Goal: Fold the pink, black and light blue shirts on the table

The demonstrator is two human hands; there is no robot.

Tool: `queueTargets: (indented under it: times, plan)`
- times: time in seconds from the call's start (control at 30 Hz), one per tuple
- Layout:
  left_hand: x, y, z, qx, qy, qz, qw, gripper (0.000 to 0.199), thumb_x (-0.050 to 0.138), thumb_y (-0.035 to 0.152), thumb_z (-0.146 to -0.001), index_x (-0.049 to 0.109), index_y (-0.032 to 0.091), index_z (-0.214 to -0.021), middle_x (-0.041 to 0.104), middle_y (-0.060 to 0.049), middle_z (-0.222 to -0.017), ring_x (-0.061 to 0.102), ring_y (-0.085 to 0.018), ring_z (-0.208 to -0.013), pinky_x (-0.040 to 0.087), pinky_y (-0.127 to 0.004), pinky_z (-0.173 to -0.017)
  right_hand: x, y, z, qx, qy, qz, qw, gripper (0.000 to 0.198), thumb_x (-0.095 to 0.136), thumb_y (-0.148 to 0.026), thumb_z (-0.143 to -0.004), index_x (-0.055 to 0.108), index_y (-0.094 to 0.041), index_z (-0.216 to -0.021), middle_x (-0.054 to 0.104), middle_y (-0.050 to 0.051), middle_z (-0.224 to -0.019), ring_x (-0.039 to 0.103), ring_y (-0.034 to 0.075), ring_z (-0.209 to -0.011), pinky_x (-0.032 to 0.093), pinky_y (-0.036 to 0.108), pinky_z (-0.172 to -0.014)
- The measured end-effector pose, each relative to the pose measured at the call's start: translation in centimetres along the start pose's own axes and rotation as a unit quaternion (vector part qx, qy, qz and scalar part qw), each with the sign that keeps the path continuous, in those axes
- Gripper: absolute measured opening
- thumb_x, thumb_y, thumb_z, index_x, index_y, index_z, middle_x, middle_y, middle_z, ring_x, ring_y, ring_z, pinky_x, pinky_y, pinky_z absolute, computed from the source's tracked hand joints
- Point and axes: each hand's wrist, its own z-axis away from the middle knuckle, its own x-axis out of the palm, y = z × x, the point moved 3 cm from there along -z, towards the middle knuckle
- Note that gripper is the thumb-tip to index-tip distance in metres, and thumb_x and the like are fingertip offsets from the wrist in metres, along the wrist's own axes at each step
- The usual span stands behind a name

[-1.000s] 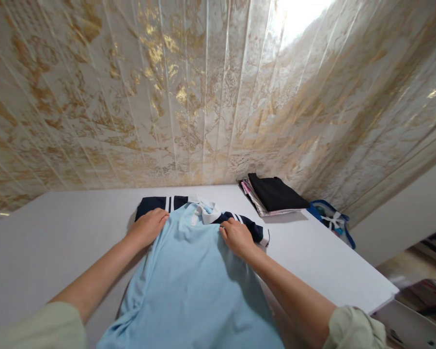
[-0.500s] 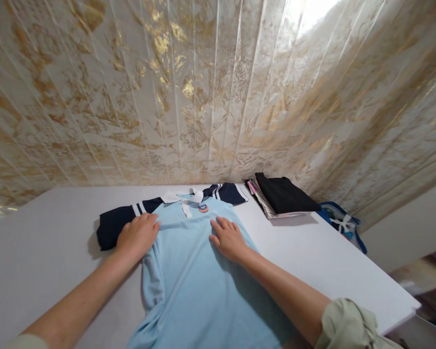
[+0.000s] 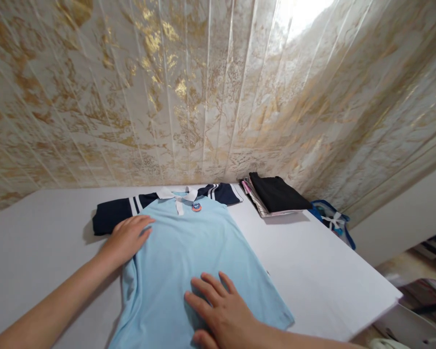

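I see the right hand (image 3: pixel 223 310), fingers spread, over the lower front of the shirt (image 3: pixel 187 247), contact hard to judge; the left hand (image 3: pixel 128 237) rests unclenched at its side edge. The shirt lies front-up on the table (image 3: pixel 312 271), near the stack (image 3: pixel 280 195).

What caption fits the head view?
Blue shirt laid on a white table, left hand at the shirt's edge, right hand over its front.

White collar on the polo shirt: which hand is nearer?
Left. The left hand is by a striped sleeve, below and left of the white collar; the right hand is farther off, over the lower polo shirt.
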Motion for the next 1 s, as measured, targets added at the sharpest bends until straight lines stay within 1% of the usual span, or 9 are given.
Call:
queueTargets:
  times: [0.07, 0.17, 0.27, 0.37, 0.53, 0.63, 0.77, 0.9, 1.0]
  plan:
    - [-0.2, 2.3, 2.4, 0.017, -0.008, 0.037, 0.999, 0.043, 0.037, 0.048, -0.086, 0.065, 0.026, -0.109, 0.065, -0.007, -0.119, 0.057, -0.026, -0.113, 0.040, -0.039, -0.100, -1.8, 1.4, -1.0, 0.031, 0.032, 0.004, 0.999, 0.050, 0.049, -0.042, -0.095, 0.042, -0.032, -0.143, 0.046, 0.004, -0.147, 0.041, 0.023, -0.134, 0.028, 0.044, -0.114]
    - [0.1, 4.1, 6.2, 0.006, -0.051, 0.055, 0.997, 0.035, 0.044, 0.052, -0.082, 0.066, 0.026, -0.091, 0.066, -0.005, -0.099, 0.061, -0.025, -0.095, 0.046, -0.036, -0.087, -4.5, 5.7, -3.0, 0.132, 0.093, 0.072, 0.984, 0.044, 0.048, -0.031, -0.095, 0.048, -0.025, -0.139, 0.044, 0.009, -0.147, 0.042, 0.023, -0.132, 0.032, 0.038, -0.110]
    - [0.4, 3.1, 9.4, -0.013, -0.063, 0.043, 0.997, 0.023, 0.048, 0.044, -0.078, 0.060, 0.026, -0.074, 0.062, -0.005, -0.089, 0.059, -0.025, -0.088, 0.046, -0.036, -0.079, -4.9, 9.2, -3.4, 0.195, 0.092, 0.133, 0.967, 0.043, 0.048, -0.028, -0.095, 0.050, -0.025, -0.138, 0.047, 0.011, -0.144, 0.045, 0.025, -0.129, 0.036, 0.039, -0.106]
    - [0.1, 0.7, 11.4, -0.044, -0.035, 0.023, 0.998, 0.015, 0.047, 0.035, -0.074, 0.053, 0.025, -0.065, 0.060, -0.005, -0.085, 0.058, -0.025, -0.084, 0.045, -0.037, -0.076, -3.4, 9.4, -1.8, 0.184, 0.097, 0.163, 0.964, 0.041, 0.046, -0.023, -0.095, 0.050, -0.025, -0.136, 0.051, 0.010, -0.138, 0.048, 0.025, -0.124, 0.037, 0.039, -0.103]
    - [-0.9, -1.1, 11.2, -0.154, -0.044, 0.085, 0.984, 0.027, 0.043, 0.048, -0.078, 0.053, 0.023, -0.082, 0.061, -0.004, -0.080, 0.061, -0.024, -0.077, 0.046, -0.035, -0.071, -2.3, 7.1, 1.1, 0.149, 0.100, 0.144, 0.973, 0.038, 0.046, -0.017, -0.092, 0.054, -0.025, -0.129, 0.055, 0.009, -0.130, 0.051, 0.023, -0.116, 0.040, 0.036, -0.098]
    - [-1.2, -0.7, 9.7, -0.218, -0.073, 0.094, 0.969, 0.034, 0.041, 0.054, -0.078, 0.049, 0.022, -0.085, 0.062, -0.002, -0.075, 0.062, -0.022, -0.070, 0.044, -0.032, -0.063, -3.4, 8.0, 1.4, 0.172, 0.103, 0.146, 0.969, 0.034, 0.048, -0.020, -0.092, 0.057, -0.024, -0.124, 0.057, 0.010, -0.124, 0.055, 0.023, -0.108, 0.043, 0.033, -0.091]
    - [-1.5, -0.3, 8.2, -0.207, -0.061, 0.098, 0.971, 0.017, 0.041, 0.041, -0.074, 0.045, 0.024, -0.073, 0.062, -0.001, -0.072, 0.061, -0.020, -0.069, 0.041, -0.030, -0.062, -4.6, 10.4, 1.6, 0.267, 0.106, 0.189, 0.939, 0.033, 0.044, -0.019, -0.093, 0.055, -0.021, -0.124, 0.059, 0.011, -0.110, 0.059, 0.024, -0.098, 0.044, 0.031, -0.078]
    - [-1.6, -1.8, 8.8, -0.233, -0.002, 0.159, 0.959, 0.018, 0.041, 0.042, -0.069, 0.040, 0.025, -0.072, 0.057, 0.001, -0.061, 0.057, -0.019, -0.061, 0.040, -0.029, -0.058, -4.3, 10.0, 2.4, 0.278, 0.058, 0.126, 0.951, 0.035, 0.038, -0.012, -0.092, 0.053, -0.025, -0.121, 0.060, 0.007, -0.111, 0.063, 0.017, -0.084, 0.039, 0.025, -0.065]
    - [-0.6, -4.2, 10.4, -0.261, -0.038, 0.244, 0.933, 0.023, 0.039, 0.046, -0.069, 0.040, 0.026, -0.080, 0.054, 0.005, -0.054, 0.053, -0.018, -0.051, 0.038, -0.028, -0.049, -4.7, 8.1, 3.7, 0.272, 0.012, 0.067, 0.960, 0.036, 0.043, -0.011, -0.086, 0.053, -0.028, -0.116, 0.066, 0.003, -0.105, 0.063, 0.016, -0.083, 0.037, 0.024, -0.066]
